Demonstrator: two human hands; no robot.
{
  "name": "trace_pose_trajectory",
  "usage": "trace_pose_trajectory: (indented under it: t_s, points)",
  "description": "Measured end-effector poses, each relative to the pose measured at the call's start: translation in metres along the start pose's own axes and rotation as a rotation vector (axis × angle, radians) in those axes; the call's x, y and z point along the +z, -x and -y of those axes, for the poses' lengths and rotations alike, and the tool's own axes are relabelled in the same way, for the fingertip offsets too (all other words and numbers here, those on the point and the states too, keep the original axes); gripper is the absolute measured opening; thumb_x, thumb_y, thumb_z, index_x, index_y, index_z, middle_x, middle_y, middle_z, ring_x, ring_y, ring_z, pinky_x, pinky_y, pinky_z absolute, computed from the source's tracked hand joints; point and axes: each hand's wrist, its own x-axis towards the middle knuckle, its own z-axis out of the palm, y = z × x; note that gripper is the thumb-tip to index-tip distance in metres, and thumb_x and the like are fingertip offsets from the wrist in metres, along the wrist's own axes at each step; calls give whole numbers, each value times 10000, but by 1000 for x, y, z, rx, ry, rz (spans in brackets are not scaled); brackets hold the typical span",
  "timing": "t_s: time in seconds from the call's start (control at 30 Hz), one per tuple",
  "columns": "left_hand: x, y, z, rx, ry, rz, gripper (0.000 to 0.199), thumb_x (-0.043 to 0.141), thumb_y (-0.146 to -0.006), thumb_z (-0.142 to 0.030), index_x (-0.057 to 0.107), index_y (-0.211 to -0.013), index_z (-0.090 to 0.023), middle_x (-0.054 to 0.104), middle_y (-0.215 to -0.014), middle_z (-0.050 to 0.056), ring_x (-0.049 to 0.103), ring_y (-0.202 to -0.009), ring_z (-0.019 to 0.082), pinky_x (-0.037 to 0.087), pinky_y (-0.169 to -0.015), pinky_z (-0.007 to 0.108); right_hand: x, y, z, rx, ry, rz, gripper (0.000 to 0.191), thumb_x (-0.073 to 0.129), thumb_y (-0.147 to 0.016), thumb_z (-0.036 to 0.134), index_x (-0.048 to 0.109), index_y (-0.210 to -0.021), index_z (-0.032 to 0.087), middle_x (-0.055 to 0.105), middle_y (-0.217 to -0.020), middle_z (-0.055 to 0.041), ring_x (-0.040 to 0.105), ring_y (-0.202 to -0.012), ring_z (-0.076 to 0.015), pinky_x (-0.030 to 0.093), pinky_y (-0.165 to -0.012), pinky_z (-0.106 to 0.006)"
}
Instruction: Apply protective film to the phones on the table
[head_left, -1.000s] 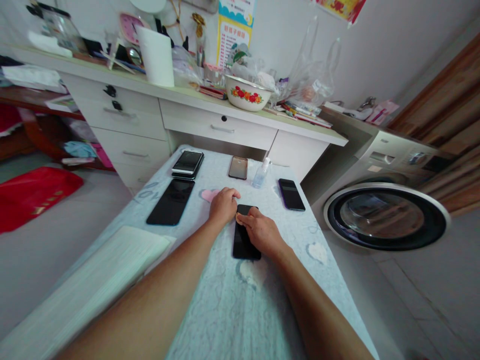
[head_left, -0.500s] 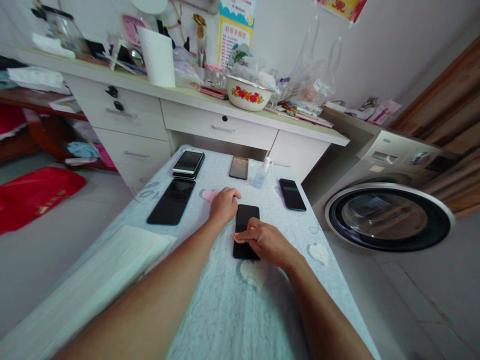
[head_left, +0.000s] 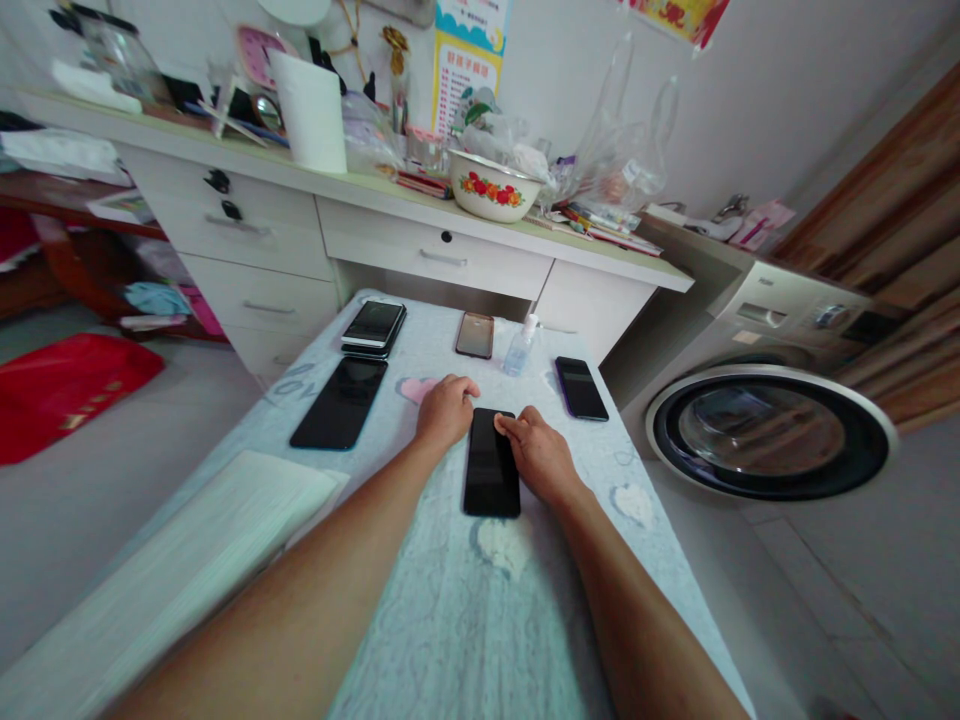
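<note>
A black smartphone [head_left: 491, 475] lies flat on the cloth-covered table in front of me, its dark screen up. My right hand [head_left: 544, 455] presses a small orange pad [head_left: 501, 424] against the screen near its top, fingertips closed over it. Just beyond the phone's upper left corner rests my left hand [head_left: 448, 408], fingers curled together, with nothing visible in them. Whether it touches the phone I cannot tell. Behind the phone stands a clear spray bottle [head_left: 519, 347] with bluish liquid.
A large black phone [head_left: 341, 403] and a stack of phones [head_left: 373, 328] lie at left. Behind are a phone case [head_left: 475, 335] and, at right, a purple-edged phone [head_left: 581, 388]. A folded whitish sheet [head_left: 202, 560] lies by my left forearm. A washing machine [head_left: 750, 320] stands right.
My right hand has moved the orange pad up the screen, from the lower middle to near the top edge. The left hand stays in about the same place.
</note>
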Motion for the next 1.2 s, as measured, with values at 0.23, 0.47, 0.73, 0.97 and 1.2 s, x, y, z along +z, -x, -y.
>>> trace_pose_trajectory:
  t_s: [0.23, 0.47, 0.73, 0.97, 1.2]
  points:
    - [-1, 1, -2, -12, -6, 6, 276, 476, -742, -22, 661, -832, -206, 658, -931, 27, 613, -919, 167, 462, -858, 282, -1, -1, 8, -28, 11, 26, 328, 328, -1001, 303, 602, -1180, 304, 547, -1023, -47, 551, -732, -143, 354, -641, -241]
    - [0, 0, -1, -11, 2, 9, 281, 470, -738, -24, 661, -835, -206, 658, -933, 28, 614, -911, 163, 461, -859, 277, 0, 1, 16, -144, 3, 53, 321, 342, -998, 300, 595, -1192, 340, 544, -1026, -32, 532, -738, -137, 342, -634, -229]
    - [-2, 2, -3, 0, -22, 6, 264, 472, -752, -30, 657, -830, -202, 664, -937, 32, 616, -916, 174, 459, -852, 287, 7, -8, 5, 85, 70, 6, 352, 282, -1009, 333, 574, -1204, 323, 531, -1035, -54, 536, -699, -143, 334, -604, -249]
    - [-2, 2, -3, 13, -29, 9, 258, 469, -767, -31, 656, -832, -196, 664, -929, 34, 618, -918, 171, 460, -846, 280, 7, -9, 6, 112, 76, 2, 346, 284, -1006, 297, 555, -1221, 307, 522, -1056, -56, 533, -715, -140, 322, -607, -246]
    - [-3, 3, -5, -4, -71, 32, 267, 474, -762, -31, 659, -854, -201, 669, -946, 24, 614, -919, 163, 457, -849, 275, -1, -8, 16, -11, 41, 56, 319, 311, -1002, 286, 563, -1192, 333, 531, -1099, -34, 534, -793, -149, 312, -616, -231]
